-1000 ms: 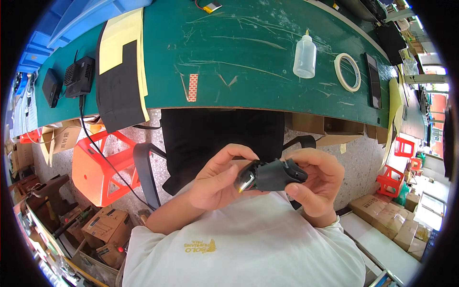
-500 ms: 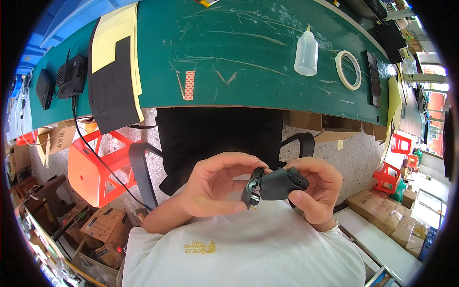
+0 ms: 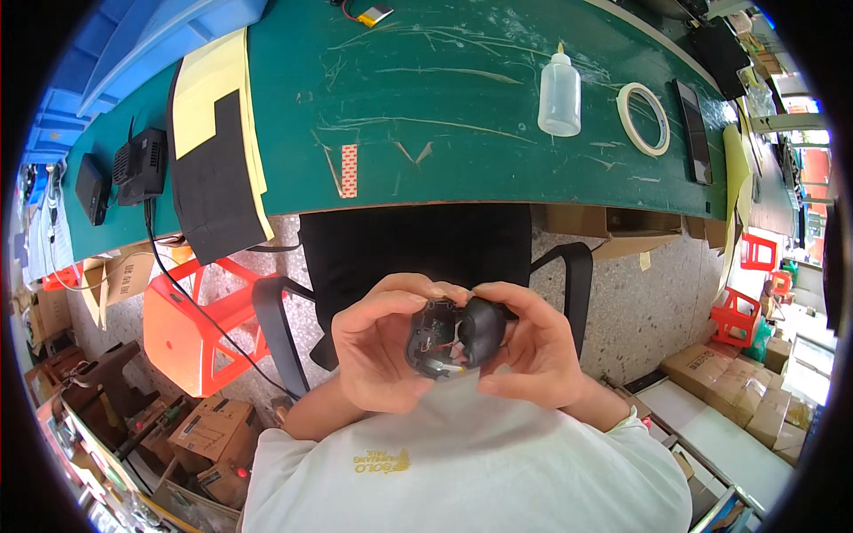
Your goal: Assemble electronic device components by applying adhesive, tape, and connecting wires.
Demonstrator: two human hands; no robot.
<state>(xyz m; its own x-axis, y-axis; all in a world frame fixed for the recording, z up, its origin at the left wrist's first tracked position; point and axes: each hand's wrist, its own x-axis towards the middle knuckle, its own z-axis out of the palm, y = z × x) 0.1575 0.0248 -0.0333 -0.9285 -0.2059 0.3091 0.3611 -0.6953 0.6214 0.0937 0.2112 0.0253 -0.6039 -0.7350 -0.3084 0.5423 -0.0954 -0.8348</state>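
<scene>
Close to my chest, I hold a small black plastic device that is parted into two shell halves, with a rounded shape like a computer mouse. My left hand (image 3: 369,346) is closed around the edge of the left half (image 3: 423,345), whose inside shows a dark circuit board and thin wires. The smooth, rounded right half (image 3: 484,329) is gripped by my right hand (image 3: 542,342), fingers at its far edge and thumb near me. Wires appear in the narrow gap between the halves. The inside of the right half is mostly hidden.
A black chair (image 3: 413,249) stands between me and the green table (image 3: 293,115). On the table are a squeeze bottle (image 3: 560,96), a tape roll (image 3: 626,120), a pouch battery (image 3: 375,15) and a black box-shaped device (image 3: 140,158). An orange stool (image 3: 182,333) and cartons (image 3: 213,431) are at left.
Both hands have shifted left and turned the halves, so the circuit board inside the left one now shows. The view has also shifted slightly, bringing more of the battery into sight.
</scene>
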